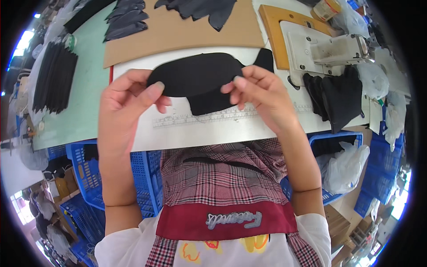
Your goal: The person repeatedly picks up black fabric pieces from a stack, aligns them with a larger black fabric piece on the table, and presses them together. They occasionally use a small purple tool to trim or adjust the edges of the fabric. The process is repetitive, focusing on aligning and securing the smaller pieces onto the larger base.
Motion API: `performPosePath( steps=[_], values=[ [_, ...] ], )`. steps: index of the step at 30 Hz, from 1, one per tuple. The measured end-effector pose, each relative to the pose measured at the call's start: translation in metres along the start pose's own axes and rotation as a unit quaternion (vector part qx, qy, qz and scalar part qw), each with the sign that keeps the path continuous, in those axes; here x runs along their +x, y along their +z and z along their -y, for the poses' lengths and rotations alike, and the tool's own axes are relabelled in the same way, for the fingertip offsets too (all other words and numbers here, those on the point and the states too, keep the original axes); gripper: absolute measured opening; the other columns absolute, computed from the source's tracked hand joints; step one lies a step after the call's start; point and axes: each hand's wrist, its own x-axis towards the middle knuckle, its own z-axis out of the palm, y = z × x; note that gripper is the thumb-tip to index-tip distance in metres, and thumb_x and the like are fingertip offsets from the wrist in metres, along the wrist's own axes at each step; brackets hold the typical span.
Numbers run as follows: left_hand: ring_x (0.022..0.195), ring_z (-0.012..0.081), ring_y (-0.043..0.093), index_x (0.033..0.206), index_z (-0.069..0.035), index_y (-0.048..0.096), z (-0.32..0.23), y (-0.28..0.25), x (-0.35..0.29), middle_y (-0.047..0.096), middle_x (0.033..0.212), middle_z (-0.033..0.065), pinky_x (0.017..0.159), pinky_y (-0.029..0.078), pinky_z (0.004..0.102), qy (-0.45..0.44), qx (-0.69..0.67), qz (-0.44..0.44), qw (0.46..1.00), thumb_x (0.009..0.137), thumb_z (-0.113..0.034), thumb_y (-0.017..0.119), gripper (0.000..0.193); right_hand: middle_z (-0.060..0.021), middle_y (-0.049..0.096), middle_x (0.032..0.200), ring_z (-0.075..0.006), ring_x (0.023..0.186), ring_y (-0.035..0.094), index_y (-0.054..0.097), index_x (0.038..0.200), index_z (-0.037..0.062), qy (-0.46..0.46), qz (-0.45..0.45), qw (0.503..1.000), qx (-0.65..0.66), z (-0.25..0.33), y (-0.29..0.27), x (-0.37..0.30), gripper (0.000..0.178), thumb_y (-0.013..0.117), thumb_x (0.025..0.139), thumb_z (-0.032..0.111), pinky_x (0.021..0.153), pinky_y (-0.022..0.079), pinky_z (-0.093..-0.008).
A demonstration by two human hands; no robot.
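A rounded black fabric piece [195,73] is stretched between my two hands above the white table [147,138]. My left hand [126,104] pinches its left end between thumb and fingers. At the right end, my right hand [264,95] grips the cloth with thumb and bent fingers. A narrower black flap [209,104] shows below the rounded part, over the table's printed ruler [262,113]. Whether the flap belongs to the same piece I cannot tell. Behind my right hand, more black fabric [265,60] sticks up near the sewing machine [331,51].
Black fabric pieces [340,98] hang over the table's right side. Brown cardboard [187,38] at the back carries dark shiny cut pieces [218,13]. Black strips [55,80] lie stacked on the green surface [86,84] at left. Blue crates [149,178] stand below the table.
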Motion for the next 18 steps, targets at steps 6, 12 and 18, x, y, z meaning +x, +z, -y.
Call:
performPosePath(
  steps=[6, 12, 18],
  values=[
    [0.072, 0.0162, 0.065, 0.1, 0.006, 0.065, 0.061, 0.031, -0.004, 0.065, 0.083, 0.0103, 0.068, 0.054, 0.0246, -0.069, 0.041, -0.028, 0.996, 0.087, 0.0, 0.066, 0.015, -0.0062, 0.068, 0.081, -0.0091, 0.068, 0.061, 0.066, 0.092, -0.0029, -0.113, -0.203, 0.945, -0.229, 0.006, -0.02, -0.034, 0.011, 0.069, 0.086, 0.005, 0.062, 0.048, -0.0222],
    [0.074, 0.0127, 0.061, 0.096, 0.004, 0.068, 0.062, 0.048, -0.011, 0.063, 0.081, 0.0053, 0.068, 0.051, 0.0229, 0.023, 0.132, -0.052, 0.99, 0.084, 0.003, 0.068, 0.012, -0.0017, 0.064, 0.076, -0.0067, 0.068, 0.057, 0.067, 0.085, -0.0015, -0.17, -0.243, 0.882, -0.367, 0.01, -0.016, -0.052, 0.007, 0.071, 0.083, 0.003, 0.065, 0.046, -0.0211],
    [0.074, 0.009, 0.054, 0.088, 0.004, 0.064, 0.057, 0.052, -0.023, 0.06, 0.08, 0.0019, 0.071, 0.045, 0.0222, -0.042, 0.188, -0.074, 0.978, 0.083, 0.0, 0.07, 0.009, -0.001, 0.063, 0.075, -0.0065, 0.068, 0.054, 0.065, 0.084, -0.0021, -0.148, -0.218, 0.879, -0.396, 0.014, -0.022, -0.048, 0.012, 0.071, 0.084, 0.009, 0.066, 0.044, -0.0211]
  ],
)
